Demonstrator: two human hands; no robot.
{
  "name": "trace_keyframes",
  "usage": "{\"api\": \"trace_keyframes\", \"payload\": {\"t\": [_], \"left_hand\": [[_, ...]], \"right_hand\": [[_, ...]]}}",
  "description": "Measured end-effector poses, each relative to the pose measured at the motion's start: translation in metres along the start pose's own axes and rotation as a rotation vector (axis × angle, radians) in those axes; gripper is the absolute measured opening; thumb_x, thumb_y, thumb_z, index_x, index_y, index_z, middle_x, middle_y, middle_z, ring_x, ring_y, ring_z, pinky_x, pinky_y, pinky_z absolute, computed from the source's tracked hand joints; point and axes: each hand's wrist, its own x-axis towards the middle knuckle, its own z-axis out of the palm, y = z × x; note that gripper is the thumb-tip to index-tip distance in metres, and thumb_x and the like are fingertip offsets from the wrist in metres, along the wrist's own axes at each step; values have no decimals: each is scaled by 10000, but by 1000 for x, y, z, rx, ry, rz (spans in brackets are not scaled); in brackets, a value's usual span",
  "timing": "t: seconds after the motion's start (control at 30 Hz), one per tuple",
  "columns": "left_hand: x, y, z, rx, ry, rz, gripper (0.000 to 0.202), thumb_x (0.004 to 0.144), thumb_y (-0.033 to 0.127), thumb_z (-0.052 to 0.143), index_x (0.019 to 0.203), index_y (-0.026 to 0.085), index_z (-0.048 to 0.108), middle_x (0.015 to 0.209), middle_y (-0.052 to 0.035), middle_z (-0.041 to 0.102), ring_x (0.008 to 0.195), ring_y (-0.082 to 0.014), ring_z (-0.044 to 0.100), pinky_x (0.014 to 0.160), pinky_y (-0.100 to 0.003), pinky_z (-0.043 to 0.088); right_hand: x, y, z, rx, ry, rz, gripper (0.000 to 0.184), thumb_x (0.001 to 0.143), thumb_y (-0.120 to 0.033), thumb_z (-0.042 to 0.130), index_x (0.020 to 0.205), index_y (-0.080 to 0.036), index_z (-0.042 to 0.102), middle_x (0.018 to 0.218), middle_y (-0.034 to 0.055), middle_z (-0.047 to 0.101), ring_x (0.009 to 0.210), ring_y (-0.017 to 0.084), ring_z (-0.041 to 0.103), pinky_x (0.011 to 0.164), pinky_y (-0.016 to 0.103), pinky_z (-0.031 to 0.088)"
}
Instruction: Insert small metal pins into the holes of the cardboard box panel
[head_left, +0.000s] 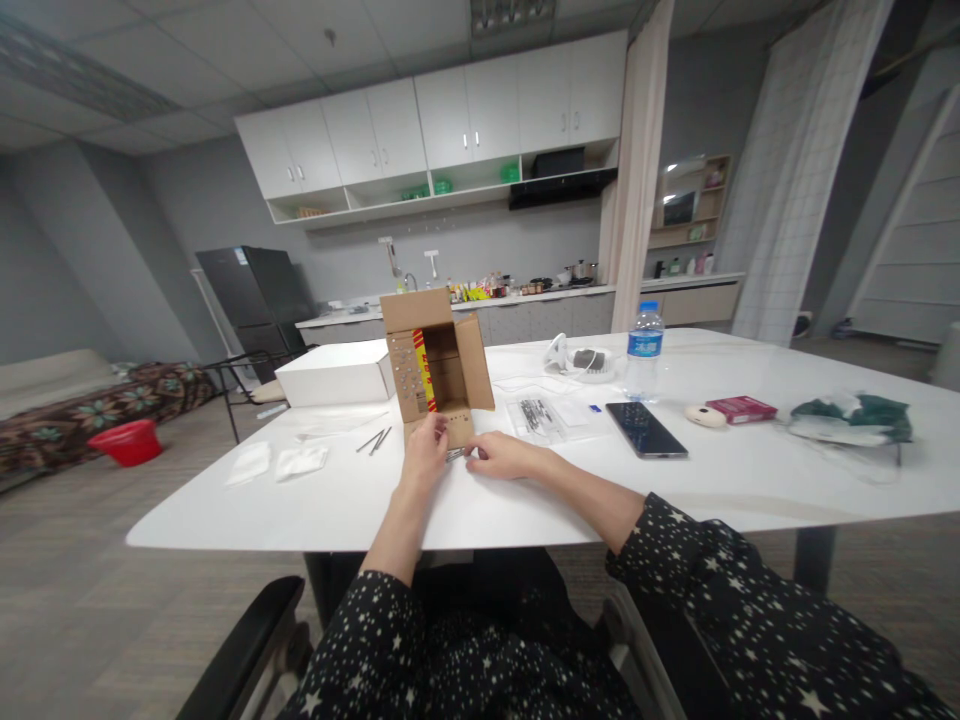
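Step in hand: you seem to be handling slim metal pieces (455, 455) at the front flap (459, 428) of the carton (448, 375).
Next move: it likely calls for a steady flap and a clean grasp on one piece (they are thin, so they may roll).
Left hand (426, 450): your fingers are bunched at the front flap, bent rather than spread; you cannot tell from here whether they pinch anything.
Right hand (501, 456): your fingers are curled in, thumb near the index finger, beside the metal pieces; whether they grip one, you cannot tell.
Carton: one, on the table (352, 515) before you, its mouth towards you; four flaps show, and the left one bears many studs (409, 378), too small to count.
Metal: three rods (381, 441), it seems, lie left of your left hand; the pieces between your hands are too blurred to count.
Packet (537, 416): one, clear, with dark slivers inside, beyond your right hand.
Left side: one white box (335, 375), two wipes (301, 461).
Right side: one phone (646, 430), one bottle (645, 345), one pink pack (741, 410).
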Motion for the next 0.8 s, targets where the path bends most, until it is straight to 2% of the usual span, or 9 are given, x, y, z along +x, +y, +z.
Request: {"api": "trace_keyframes", "payload": {"t": [0.3, 0.5, 0.6, 0.7, 0.8], "left_hand": [[-2, 9, -5, -53, 13, -39, 143, 831, 241, 483, 901, 189, 597, 857, -56, 696, 761, -179, 642, 737, -309, 481], [-2, 12, -7, 41, -4, -55, 153, 835, 304, 508, 838, 191, 612, 601, 2, 603, 597, -158, 571, 615, -273, 412], [-3, 10, -6, 74, -6, -57, 157, 848, 316, 499, 839, 193, 596, 540, 26, 538, 551, -149, 534, 575, -261, 368], [-4, 8, -4, 81, -5, -63, 138, 851, 329, 505, 854, 201, 556, 563, 28, 531, 571, -153, 536, 567, -256, 356], [-4, 6, -3, 86, 32, -64, 127, 845, 332, 520, 863, 209, 495, 670, 11, 574, 616, -156, 549, 580, -260, 365]], "right_hand": [[-1, 0, 0, 18, 5, 1, 324, 819, -296, 557, 1075, -146, 687, 834, 71, 695, 748, 180, 599, 658, 247, 392], [0, 1, 1, 29, 6, 5, 322, 808, -293, 567, 1068, -147, 687, 830, 68, 691, 738, 176, 594, 652, 243, 385], [-1, 0, 1, 32, 1, 11, 325, 813, -293, 567, 1082, -151, 683, 829, 65, 693, 737, 174, 596, 650, 240, 385], [-1, 0, 0, 34, -4, 6, 326, 814, -280, 564, 1083, -142, 684, 840, 71, 695, 740, 174, 597, 655, 239, 389], [-1, 0, 0, 36, -3, 1, 328, 812, -278, 564, 1084, -138, 684, 852, 76, 698, 752, 178, 599, 669, 242, 396]]}}
